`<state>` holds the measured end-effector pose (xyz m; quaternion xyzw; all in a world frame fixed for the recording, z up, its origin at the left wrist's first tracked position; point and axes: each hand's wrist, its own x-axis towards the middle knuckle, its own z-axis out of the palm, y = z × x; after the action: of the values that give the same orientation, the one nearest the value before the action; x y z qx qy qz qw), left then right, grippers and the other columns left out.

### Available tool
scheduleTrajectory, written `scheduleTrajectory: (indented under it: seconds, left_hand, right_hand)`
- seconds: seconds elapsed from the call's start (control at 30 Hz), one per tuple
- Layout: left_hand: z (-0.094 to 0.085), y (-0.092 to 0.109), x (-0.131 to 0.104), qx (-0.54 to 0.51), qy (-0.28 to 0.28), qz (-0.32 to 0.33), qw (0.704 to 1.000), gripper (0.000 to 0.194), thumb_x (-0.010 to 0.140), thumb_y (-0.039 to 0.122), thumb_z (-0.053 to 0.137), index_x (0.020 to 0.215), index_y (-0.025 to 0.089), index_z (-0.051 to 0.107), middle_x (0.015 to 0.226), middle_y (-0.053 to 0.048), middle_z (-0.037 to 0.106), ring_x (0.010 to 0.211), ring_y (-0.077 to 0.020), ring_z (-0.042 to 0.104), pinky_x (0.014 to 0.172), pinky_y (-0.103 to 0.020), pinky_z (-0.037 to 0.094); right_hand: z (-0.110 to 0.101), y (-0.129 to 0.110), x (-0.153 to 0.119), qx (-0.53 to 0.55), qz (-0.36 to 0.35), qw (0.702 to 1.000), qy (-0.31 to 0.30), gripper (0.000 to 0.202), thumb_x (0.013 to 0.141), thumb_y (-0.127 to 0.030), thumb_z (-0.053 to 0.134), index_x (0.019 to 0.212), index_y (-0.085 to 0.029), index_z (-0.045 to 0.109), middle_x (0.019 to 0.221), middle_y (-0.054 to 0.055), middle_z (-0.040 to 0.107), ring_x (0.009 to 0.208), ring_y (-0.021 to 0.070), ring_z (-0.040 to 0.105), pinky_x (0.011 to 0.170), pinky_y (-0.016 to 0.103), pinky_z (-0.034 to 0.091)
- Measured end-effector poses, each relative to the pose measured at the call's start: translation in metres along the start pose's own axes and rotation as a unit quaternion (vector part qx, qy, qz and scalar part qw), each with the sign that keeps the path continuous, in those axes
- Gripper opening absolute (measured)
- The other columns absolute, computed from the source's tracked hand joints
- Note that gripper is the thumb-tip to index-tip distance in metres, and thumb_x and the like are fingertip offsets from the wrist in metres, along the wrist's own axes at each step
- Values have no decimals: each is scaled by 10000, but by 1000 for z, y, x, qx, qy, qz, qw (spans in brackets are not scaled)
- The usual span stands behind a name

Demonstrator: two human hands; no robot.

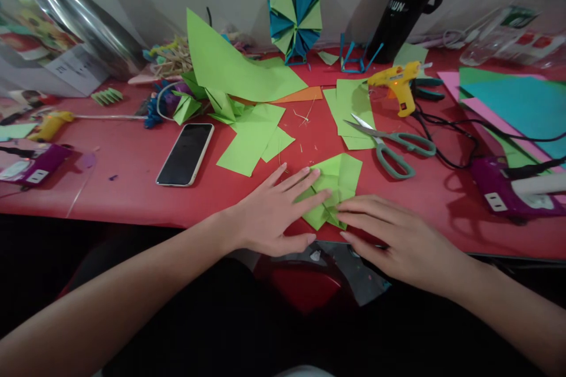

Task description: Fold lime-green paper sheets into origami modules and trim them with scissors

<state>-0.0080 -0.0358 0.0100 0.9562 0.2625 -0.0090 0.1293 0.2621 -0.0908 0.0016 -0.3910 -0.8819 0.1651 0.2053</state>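
Note:
A creased, partly folded green paper lies near the front edge of the red table. My left hand rests flat with its fingers spread, the fingertips on the left part of that paper. On the right, my right hand touches the lower right edge of the paper with its fingertips; its thumb is apart from the fingers, below them. Flat green sheets lie just beyond my left hand. Scissors with grey-green handles lie slightly open beyond my right hand.
A phone lies at the left. Behind are a blue-and-green folded paper wheel, a curved green sheet and a black bottle. A yellow glue gun, its cord, and a purple power strip are at the right.

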Motion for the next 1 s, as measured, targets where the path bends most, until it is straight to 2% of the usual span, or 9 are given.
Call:
scheduleTrajectory:
  seconds: [0.1, 0.23, 0.37, 0.53, 0.6, 0.67, 0.77, 0.87, 1.0]
  left_hand:
    - [0, -1, 1, -1, -11, -10, 1000, 849, 987, 553, 449, 1638, 65, 206, 1713, -188, 140, 1608, -324, 136, 1296, -567, 66]
    - [4, -5, -1, 4, 8, -1, 1000, 797, 1015, 546, 421, 1636, 90, 217, 1720, -171, 137, 1612, -302, 131, 1303, -546, 51]
    - [9, -7, -2, -4, 60, 3, 998, 717, 1026, 520, 432, 1605, 114, 309, 1725, -190, 147, 1600, -328, 190, 1296, -544, 141]
    - [10, -4, 0, -4, 103, 3, 995, 592, 1036, 435, 448, 1541, 128, 418, 1673, -208, 316, 1535, -363, 335, 1245, -567, 289]
    - [9, -4, 1, 1, 111, 0, 994, 546, 1037, 391, 441, 1514, 125, 451, 1637, -206, 384, 1505, -357, 379, 1227, -556, 326]
    - [8, -7, 0, 5, 111, -2, 994, 503, 1030, 318, 442, 1495, 130, 474, 1605, -186, 440, 1490, -338, 404, 1226, -538, 334]
    - [6, -18, -2, 28, 106, -11, 994, 483, 962, 120, 443, 1429, 171, 555, 1555, -134, 515, 1469, -310, 439, 1219, -524, 338]
    - [3, -29, -3, 48, 116, -15, 992, 510, 882, 5, 437, 1290, 212, 662, 1462, -101, 602, 1407, -290, 506, 1148, -494, 404]
    - [-1, -27, -1, 28, 130, -19, 991, 396, 924, 50, 432, 1128, 221, 726, 1280, -72, 709, 1247, -252, 628, 1062, -440, 444]
  right_hand:
    - [3, -3, 6, 3, 37, 999, 11, 272, 993, -265, 563, 1234, -213, 679, 1294, 124, 689, 1132, 263, 708, 971, 413, 610]
    - [5, -5, 12, 6, 87, 996, 30, 355, 980, -377, 612, 1290, -207, 629, 1350, 142, 643, 1202, 282, 677, 1015, 428, 589]
    - [8, -5, 18, 54, 134, 988, 52, 339, 943, -377, 671, 1243, -223, 634, 1297, 126, 657, 1140, 276, 692, 947, 421, 620]
    - [12, 1, 26, 207, 201, 954, 89, 316, 914, -335, 708, 1204, -243, 627, 1123, 89, 708, 910, 218, 737, 750, 346, 660]
    - [13, 3, 29, 245, 219, 940, 93, 292, 923, -338, 699, 1187, -242, 618, 1091, 79, 726, 892, 216, 753, 749, 343, 667]
    - [13, 5, 31, 260, 195, 942, 85, 248, 956, -314, 655, 1193, -248, 625, 1144, 79, 724, 925, 213, 761, 788, 348, 670]
    - [12, 9, 35, 186, 108, 975, 54, 236, 1010, -224, 547, 1207, -265, 670, 1263, 73, 708, 1079, 219, 733, 926, 382, 636]
    - [9, 12, 39, 17, 20, 999, 29, 325, 1019, -148, 480, 1237, -260, 693, 1295, 75, 714, 1153, 245, 691, 976, 433, 587]
    - [2, 13, 49, -185, -35, 981, 42, 340, 997, -176, 539, 1300, -239, 678, 1433, 127, 644, 1286, 377, 590, 997, 599, 484]
